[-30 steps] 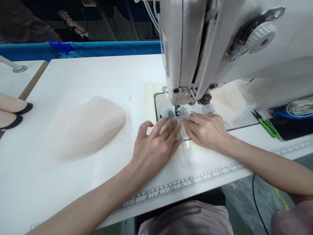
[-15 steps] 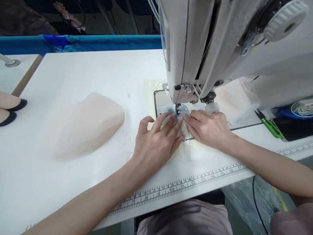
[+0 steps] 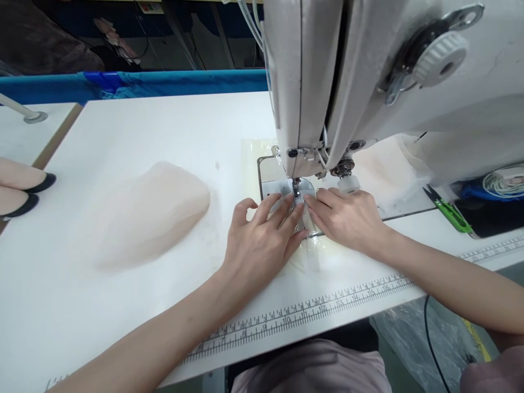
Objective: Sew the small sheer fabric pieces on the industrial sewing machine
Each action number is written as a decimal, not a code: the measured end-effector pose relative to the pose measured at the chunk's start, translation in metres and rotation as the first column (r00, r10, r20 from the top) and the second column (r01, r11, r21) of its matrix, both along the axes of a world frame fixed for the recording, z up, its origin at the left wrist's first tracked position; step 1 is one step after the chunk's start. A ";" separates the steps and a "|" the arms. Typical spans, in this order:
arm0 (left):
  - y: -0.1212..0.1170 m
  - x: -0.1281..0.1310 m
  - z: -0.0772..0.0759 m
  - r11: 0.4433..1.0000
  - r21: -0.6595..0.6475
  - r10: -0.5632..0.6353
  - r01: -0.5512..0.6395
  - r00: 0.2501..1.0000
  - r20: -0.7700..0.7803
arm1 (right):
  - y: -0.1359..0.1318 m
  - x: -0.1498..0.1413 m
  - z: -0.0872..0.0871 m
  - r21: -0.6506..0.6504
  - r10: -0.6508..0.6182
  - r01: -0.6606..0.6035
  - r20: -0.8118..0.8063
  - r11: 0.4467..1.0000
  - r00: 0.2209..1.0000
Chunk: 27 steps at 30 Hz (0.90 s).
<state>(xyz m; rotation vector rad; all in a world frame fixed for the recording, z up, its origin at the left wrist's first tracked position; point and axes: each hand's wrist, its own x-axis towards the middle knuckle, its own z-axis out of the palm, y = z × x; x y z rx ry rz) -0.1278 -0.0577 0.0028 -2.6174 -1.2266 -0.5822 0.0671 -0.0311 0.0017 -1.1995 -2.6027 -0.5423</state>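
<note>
A sewing machine (image 3: pixel 311 82) stands over the table, its presser foot (image 3: pixel 296 188) down near the metal needle plate (image 3: pixel 272 188). My left hand (image 3: pixel 257 237) lies palm down just left of the foot, its fingers spread and tips on the plate area. To the right of the foot, my right hand (image 3: pixel 346 221) has its index finger and thumb close together and the other fingers curled, at the edge of a thin translucent strip (image 3: pixel 311 256). This strip runs from beneath the foot toward the front edge; its upper part is hidden by my fingers.
Sheer pale fabric (image 3: pixel 159 213) lies heaped at left, with more pale fabric (image 3: pixel 385 169) behind my right hand. Green thread snips (image 3: pixel 452 215) rest beside a dark phone-like slab (image 3: pixel 491 215) at right. A printed ruler (image 3: pixel 286 322) follows the front edge. Beige, black-tipped forms (image 3: pixel 24 185) stick in from the left.
The camera view has tilted slightly, so the machine head sits a little lower and further left. Both hands keep nearly the same pose beside the presser foot.
</note>
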 end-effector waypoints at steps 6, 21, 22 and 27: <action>0.002 0.000 -0.001 1.000 0.022 0.007 -0.007 1.000 -0.014 | 0.001 -0.001 0.001 -0.038 -0.025 0.026 0.023 0.999 0.999; 0.000 0.001 0.001 0.992 0.128 0.011 -0.003 0.998 -0.056 | 0.000 0.003 0.010 -0.070 -0.007 0.004 -0.043 0.998 0.999; -0.001 0.000 0.003 0.989 0.145 -0.007 0.015 0.998 -0.060 | -0.001 0.005 0.015 -0.119 0.006 -0.015 -0.074 0.993 0.997; -0.007 -0.012 0.021 0.976 -0.064 -0.215 0.209 0.971 -0.102 | -0.008 0.013 0.044 -0.564 0.123 -0.208 -0.185 0.799 0.975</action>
